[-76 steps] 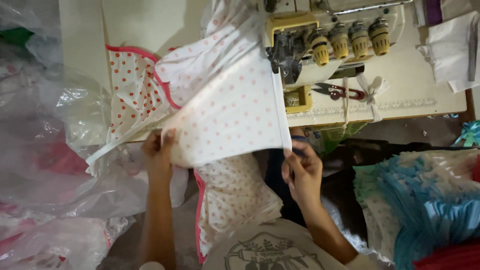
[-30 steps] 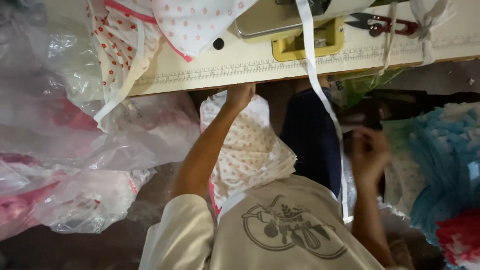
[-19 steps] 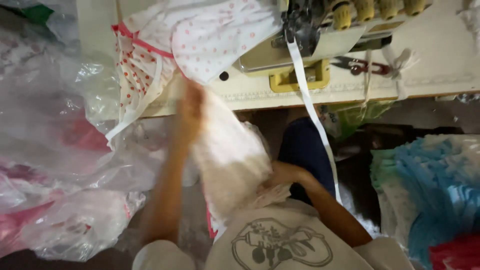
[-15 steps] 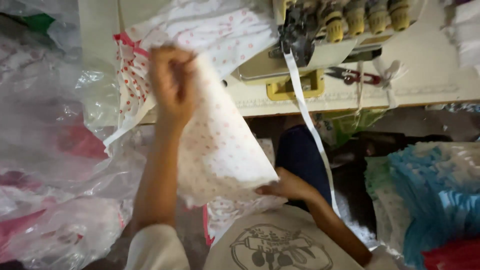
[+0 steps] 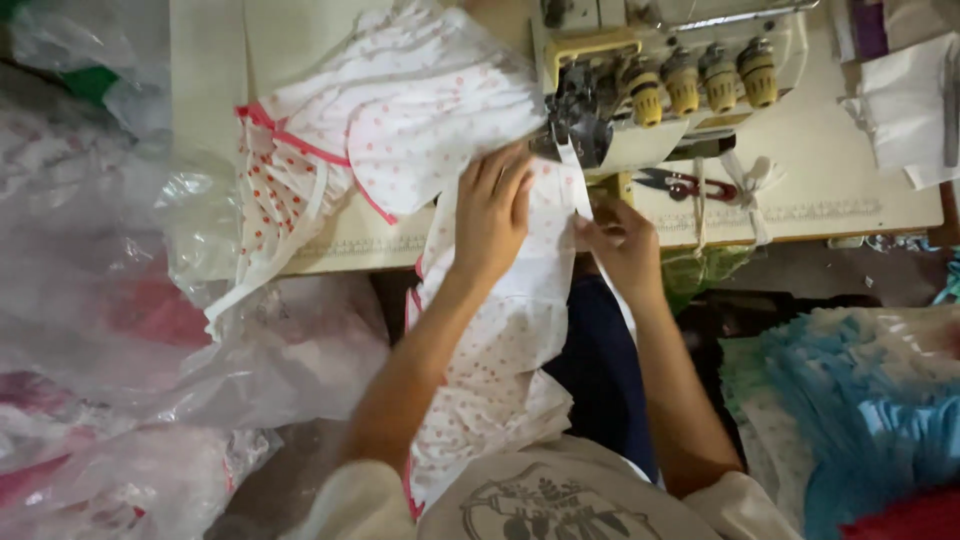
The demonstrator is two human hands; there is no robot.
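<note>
White cotton dotted in pink, the fabric piece (image 5: 520, 300) that half a second ago hung lifted in the air, now lies fed up to the sewing machine (image 5: 650, 85) at the desk's front edge. Left hand (image 5: 492, 215) presses flat on it, fingers spread; right hand (image 5: 622, 245) pinches its edge beside the white tape (image 5: 580, 185) under the presser foot. Finished dotted garments (image 5: 380, 140) lie heaped toward the desk's left end, with scissors (image 5: 675, 183) right of the machine.
</note>
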